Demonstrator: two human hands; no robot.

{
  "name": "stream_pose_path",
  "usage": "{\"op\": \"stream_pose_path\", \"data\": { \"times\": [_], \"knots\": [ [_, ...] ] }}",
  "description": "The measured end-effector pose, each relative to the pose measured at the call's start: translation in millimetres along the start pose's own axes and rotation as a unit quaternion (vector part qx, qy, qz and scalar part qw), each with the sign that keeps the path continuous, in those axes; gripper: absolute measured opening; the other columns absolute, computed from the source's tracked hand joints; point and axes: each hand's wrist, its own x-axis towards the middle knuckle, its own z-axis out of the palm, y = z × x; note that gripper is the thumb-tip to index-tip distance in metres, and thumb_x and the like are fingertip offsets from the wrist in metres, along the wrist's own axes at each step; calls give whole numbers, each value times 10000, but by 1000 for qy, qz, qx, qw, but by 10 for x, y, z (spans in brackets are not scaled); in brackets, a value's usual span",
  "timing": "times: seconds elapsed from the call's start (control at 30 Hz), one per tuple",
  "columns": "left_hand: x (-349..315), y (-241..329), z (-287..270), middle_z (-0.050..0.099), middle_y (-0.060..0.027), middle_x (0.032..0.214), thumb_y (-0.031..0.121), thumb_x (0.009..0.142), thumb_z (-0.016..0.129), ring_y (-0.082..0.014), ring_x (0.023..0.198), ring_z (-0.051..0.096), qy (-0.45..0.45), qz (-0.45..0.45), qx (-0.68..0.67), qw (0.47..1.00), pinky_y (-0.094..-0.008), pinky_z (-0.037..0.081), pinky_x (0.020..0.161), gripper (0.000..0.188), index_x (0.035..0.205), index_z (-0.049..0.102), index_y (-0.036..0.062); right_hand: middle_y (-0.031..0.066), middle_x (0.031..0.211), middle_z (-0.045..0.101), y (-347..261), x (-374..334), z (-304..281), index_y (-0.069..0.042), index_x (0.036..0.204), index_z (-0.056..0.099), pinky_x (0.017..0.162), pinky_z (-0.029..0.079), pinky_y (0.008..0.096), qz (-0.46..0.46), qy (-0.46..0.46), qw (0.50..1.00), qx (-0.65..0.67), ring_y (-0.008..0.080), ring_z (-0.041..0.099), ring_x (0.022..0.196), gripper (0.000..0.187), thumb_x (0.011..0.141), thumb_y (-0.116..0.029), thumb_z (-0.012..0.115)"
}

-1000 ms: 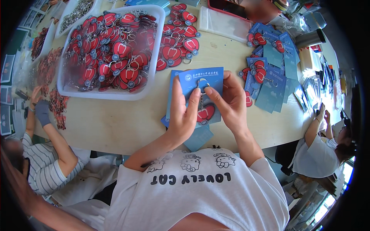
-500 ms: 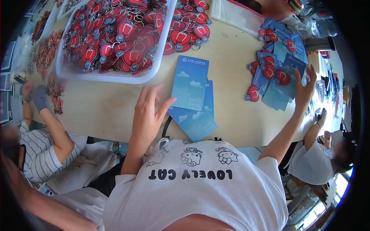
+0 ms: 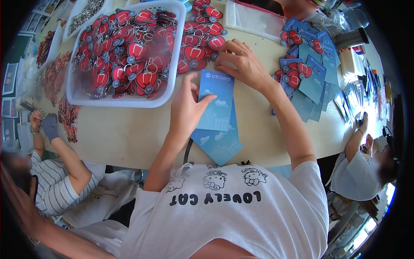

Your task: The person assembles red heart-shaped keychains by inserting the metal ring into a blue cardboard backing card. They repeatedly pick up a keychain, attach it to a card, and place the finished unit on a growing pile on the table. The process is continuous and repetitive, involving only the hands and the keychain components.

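A blue printed card [image 3: 215, 114] lies on another blue card [image 3: 220, 149] in front of me, the lower one turned askew. My left hand [image 3: 187, 105] is spread at the upper card's left edge, thumb resting on its face. Above the card's top edge, my right hand [image 3: 242, 64] has its fingers curled at the edge of a pile of red keychains [image 3: 194, 54]. A metal ring shows close to those fingertips; whether they grip it is hidden.
A white bin [image 3: 166, 97] full of red keychains stands at left, with loose red pieces [image 3: 67, 114] beyond it. More blue cards with keychains [image 3: 312, 75] lie at right, near a clear plastic tray [image 3: 250, 21]. A person [image 3: 64, 177] works at left, another [image 3: 351, 172] at right.
My right hand has come from the cards at right to the keychain pile at centre. My left hand has moved to the right, its thumb now over the upper card. The view has shifted slightly.
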Motion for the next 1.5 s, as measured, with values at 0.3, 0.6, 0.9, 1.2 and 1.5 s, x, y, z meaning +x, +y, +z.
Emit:
{"op": "stream_pose_path", "data": {
  "times": [0.3,0.6,0.9,1.2,1.5],
  "knots": [
    [-102,251,-106,564,-33,995,45,940,542,-55,896,517,50,65,-325,942,-216,420,815,157,1083,497,0,137,997,531,-312,-207,-594,4,940,514,763,474,390,61,86,994,36,306,543,919,196,790,30,637],
    [-94,505,174,535,-53,1096,19,951,493,-88,1019,472,32,116,-382,916,-244,365,910,247,1194,454,0,157,1200,416,-909,-351,-605,-20,926,541,910,392,372,168,145,970,101,277,486,1046,100,855,-21,610],
    [-133,539,241,631,-43,976,81,922,605,-74,859,595,58,93,-436,893,-230,503,765,187,1079,572,-14,136,1111,429,-1013,-337,-406,-12,927,540,786,459,323,208,224,944,128,206,527,945,140,838,-10,648],
    [-186,553,280,580,-75,1084,56,966,494,-100,985,550,55,97,-444,889,-255,453,862,260,1212,457,-17,123,1180,449,-1106,-278,-215,2,1236,369,819,501,283,208,334,835,386,177,566,975,535,793,141,634],
    [-210,422,132,318,-157,1332,90,851,663,-246,1147,458,-6,164,-246,955,-356,425,888,613,1347,310,11,128,1316,425,-927,-503,-391,5,1340,371,930,438,298,239,272,867,341,196,481,1165,575,821,143,578]
  ]
}}
